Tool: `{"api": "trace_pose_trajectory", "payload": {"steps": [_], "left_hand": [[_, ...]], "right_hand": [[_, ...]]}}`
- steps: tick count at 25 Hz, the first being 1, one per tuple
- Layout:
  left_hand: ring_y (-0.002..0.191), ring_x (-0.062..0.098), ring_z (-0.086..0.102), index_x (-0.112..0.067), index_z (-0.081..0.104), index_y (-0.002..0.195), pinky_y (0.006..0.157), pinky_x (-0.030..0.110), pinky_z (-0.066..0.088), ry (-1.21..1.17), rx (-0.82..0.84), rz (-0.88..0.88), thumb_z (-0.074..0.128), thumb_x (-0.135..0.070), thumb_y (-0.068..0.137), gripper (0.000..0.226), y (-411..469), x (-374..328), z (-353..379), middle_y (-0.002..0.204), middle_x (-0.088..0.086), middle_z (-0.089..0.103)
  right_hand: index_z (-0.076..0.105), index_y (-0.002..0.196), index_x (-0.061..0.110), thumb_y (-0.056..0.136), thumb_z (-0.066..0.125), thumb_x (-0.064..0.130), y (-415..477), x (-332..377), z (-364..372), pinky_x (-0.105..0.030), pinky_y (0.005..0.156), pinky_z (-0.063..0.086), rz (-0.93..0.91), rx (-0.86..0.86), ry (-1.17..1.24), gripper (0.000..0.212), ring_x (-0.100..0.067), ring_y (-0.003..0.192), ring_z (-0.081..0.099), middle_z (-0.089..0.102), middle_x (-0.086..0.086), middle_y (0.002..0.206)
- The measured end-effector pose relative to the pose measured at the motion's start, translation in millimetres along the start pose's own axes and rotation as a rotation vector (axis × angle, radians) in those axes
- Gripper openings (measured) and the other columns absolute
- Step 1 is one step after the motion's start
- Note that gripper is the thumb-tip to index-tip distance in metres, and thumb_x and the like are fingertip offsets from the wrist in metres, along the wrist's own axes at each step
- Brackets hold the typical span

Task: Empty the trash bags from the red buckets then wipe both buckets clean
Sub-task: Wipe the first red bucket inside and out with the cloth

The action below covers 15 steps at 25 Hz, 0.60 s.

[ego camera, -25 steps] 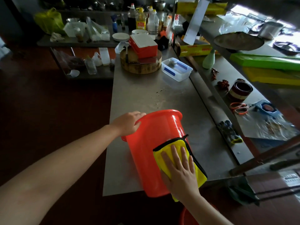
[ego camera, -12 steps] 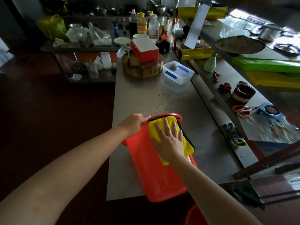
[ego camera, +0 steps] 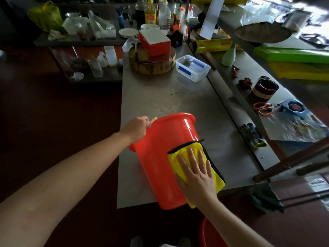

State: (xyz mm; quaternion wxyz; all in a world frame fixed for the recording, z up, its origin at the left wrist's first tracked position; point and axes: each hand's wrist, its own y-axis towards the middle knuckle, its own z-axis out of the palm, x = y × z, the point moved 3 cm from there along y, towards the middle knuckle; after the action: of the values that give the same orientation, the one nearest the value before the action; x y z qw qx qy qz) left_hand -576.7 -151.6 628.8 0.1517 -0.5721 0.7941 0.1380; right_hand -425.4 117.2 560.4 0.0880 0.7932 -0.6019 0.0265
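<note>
Bare forearms point(ego camera: 74, 175), slim fingers point(ego camera: 193, 157); greyish shoe tips point(ego camera: 137, 241)

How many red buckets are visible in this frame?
2. One red bucket lies tilted on the steel table, with the left hand gripping its rim. The second bucket is below the table's near edge, only partly in view.

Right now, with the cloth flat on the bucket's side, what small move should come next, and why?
Probably slide the right hand and yellow cloth toward the rim: the cloth sits near the red bucket's base, and the left hand grips the rim.
</note>
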Motion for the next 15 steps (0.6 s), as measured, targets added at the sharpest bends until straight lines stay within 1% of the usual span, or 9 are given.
{"api": "trace_pose_trajectory", "payload": {"steps": [2,3,6,8,11,15], "left_hand": [[0.09,0.022,0.062,-0.018,0.043,0.149,0.08,0.029,0.049,-0.001,-0.009,-0.004,0.048,-0.007,0.103,0.048,-3,3,0,0.104,0.004,0.061],[0.092,0.021,0.062,-0.018,0.043,0.149,0.081,0.028,0.048,-0.004,-0.012,-0.012,0.048,-0.008,0.103,0.047,-5,5,-1,0.106,0.004,0.061],[0.103,0.023,0.063,-0.014,0.046,0.148,0.091,0.034,0.051,-0.012,-0.014,-0.038,0.047,-0.012,0.104,0.044,-16,13,-2,0.116,0.006,0.063],[0.108,0.024,0.063,-0.014,0.048,0.146,0.093,0.036,0.051,-0.038,-0.024,-0.042,0.048,-0.013,0.104,0.043,-27,21,-3,0.121,0.007,0.064],[0.107,0.025,0.064,-0.014,0.051,0.143,0.091,0.035,0.051,-0.081,-0.047,-0.038,0.05,-0.017,0.103,0.041,-44,28,-3,0.12,0.008,0.065],[0.105,0.024,0.065,-0.018,0.05,0.144,0.087,0.033,0.052,-0.108,-0.066,-0.07,0.049,-0.024,0.103,0.041,-66,35,-5,0.118,0.005,0.065]], "right_hand": [[0.018,0.158,0.046,0.097,0.028,0.074,-21,-3,3,-0.059,0.122,0.016,-0.009,0.001,0.011,0.068,-0.031,0.156,-0.005,0.002,0.006,0.17],[0.018,0.158,0.046,0.097,0.028,0.074,-26,-3,3,-0.059,0.121,0.015,-0.013,0.007,0.014,0.068,-0.031,0.156,-0.003,0.003,0.006,0.17],[0.015,0.158,0.048,0.097,0.027,0.074,-18,9,1,-0.058,0.119,0.011,-0.028,0.019,0.006,0.067,-0.031,0.156,-0.003,0.002,0.006,0.17],[0.014,0.157,0.049,0.097,0.025,0.075,5,20,-1,-0.057,0.122,0.011,-0.024,0.026,0.024,0.067,-0.031,0.156,-0.007,0.0,0.006,0.17],[0.003,0.156,0.051,0.093,0.024,0.076,64,37,-6,-0.059,0.123,0.009,0.014,0.083,0.058,0.071,-0.028,0.154,-0.016,-0.008,0.007,0.169],[0.004,0.156,0.049,0.092,0.024,0.075,136,66,-17,-0.061,0.122,0.006,-0.02,0.124,0.084,0.072,-0.03,0.155,-0.014,-0.007,0.006,0.169]]}}
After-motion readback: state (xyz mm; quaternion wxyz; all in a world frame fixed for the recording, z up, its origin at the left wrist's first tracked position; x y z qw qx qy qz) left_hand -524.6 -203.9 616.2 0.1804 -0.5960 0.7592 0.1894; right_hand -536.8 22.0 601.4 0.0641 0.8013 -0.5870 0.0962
